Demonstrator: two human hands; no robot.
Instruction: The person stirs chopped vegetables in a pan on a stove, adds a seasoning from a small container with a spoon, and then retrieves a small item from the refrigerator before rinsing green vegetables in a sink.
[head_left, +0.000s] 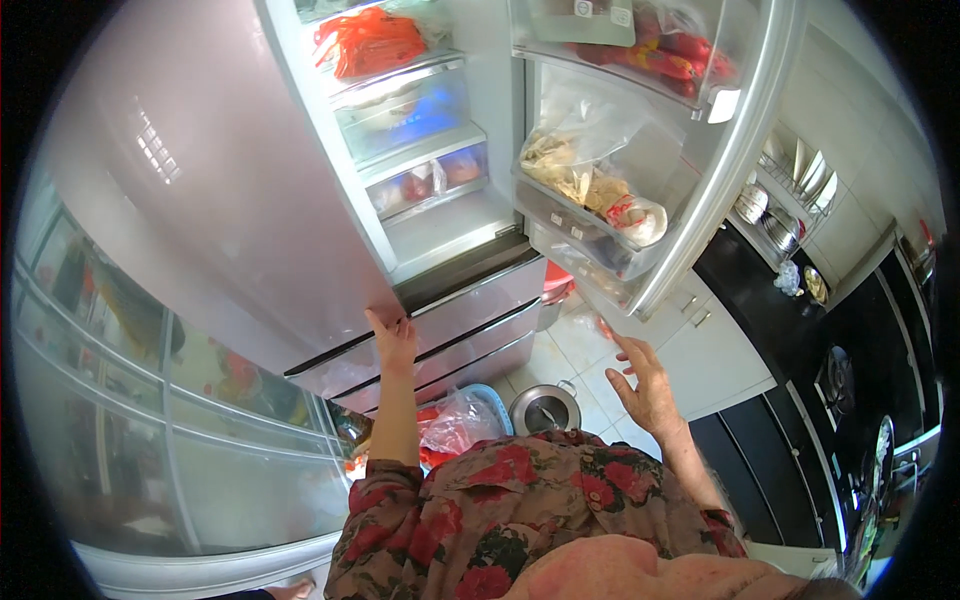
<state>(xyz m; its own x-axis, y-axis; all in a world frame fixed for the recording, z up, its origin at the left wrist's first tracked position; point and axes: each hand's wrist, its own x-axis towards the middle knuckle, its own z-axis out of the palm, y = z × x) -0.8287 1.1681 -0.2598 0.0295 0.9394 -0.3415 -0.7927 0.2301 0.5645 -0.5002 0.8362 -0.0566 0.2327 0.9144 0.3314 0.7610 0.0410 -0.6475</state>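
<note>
My left hand (395, 341) is at the lower inner corner of the refrigerator's left door (247, 187). One digit lies against its front, and the other fingers curl at its bottom edge. Beside it, the right door (720, 195) stands wide open, exposing lit shelves. An orange-red plastic bag (371, 41) rests on an upper shelf, above clear drawers (427, 184) with food inside. Low in the open door, a bin (585, 206) holds a clear bag of pale food (577, 169). My right hand (643, 386) hovers below that door, fingers apart and holding nothing.
Shut lower drawers (480, 322) run beneath the compartment. On the tiled floor are a metal pot (545, 411) and a blue basin (491, 401) with plastic bags. White cabinets (712, 345) and a black countertop (750, 292) stand right. Glass sliding panels (97, 405) line the left.
</note>
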